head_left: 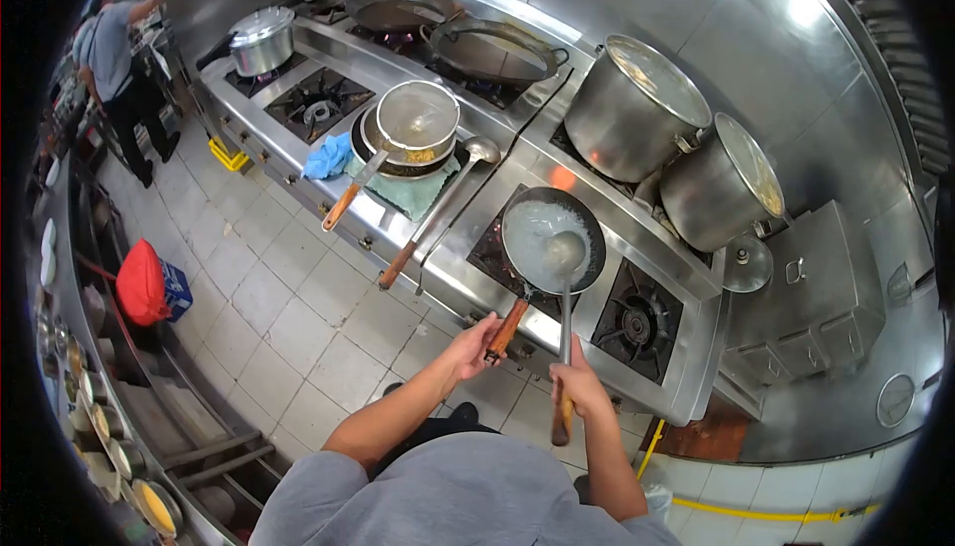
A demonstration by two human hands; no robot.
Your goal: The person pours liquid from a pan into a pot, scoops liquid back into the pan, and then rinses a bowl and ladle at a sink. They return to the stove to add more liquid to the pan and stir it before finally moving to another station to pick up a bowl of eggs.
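Looking down from the head camera, I see my left hand point(470, 345) with its fingers wrapped round the wooden handle of the wok point(553, 239), gripping near the handle's end. The wok sits on a burner at the front edge of the stove point(696, 297), toward its right end, and holds a pale liquid. My right hand point(577, 387) has its fingers tight round the handle of the ladle point(563, 253), whose bowl rests inside the wok, in the liquid.

Just right of the wok is a bare burner point(637, 322). Behind it, along the back edge of the stove, two big pots point(637, 108) stand side by side, touching or nearly so. A round lid point(748, 264) lies beside the nearer one.

Left of the wok, a second ladle point(443, 210) lies slanted across the stove's front edge, its handle sticking out past it. Next to it a strainer point(416, 120) sits on top of a pan, on a green cloth, with a blue rag point(328, 156) just beside. Farther along the stove are another burner, a lidded pot point(263, 39) and two large woks point(492, 49) at the back.

On the tiled floor to my left sits a red bag point(141, 282). Another person point(119, 69) stands at the far end of the aisle.
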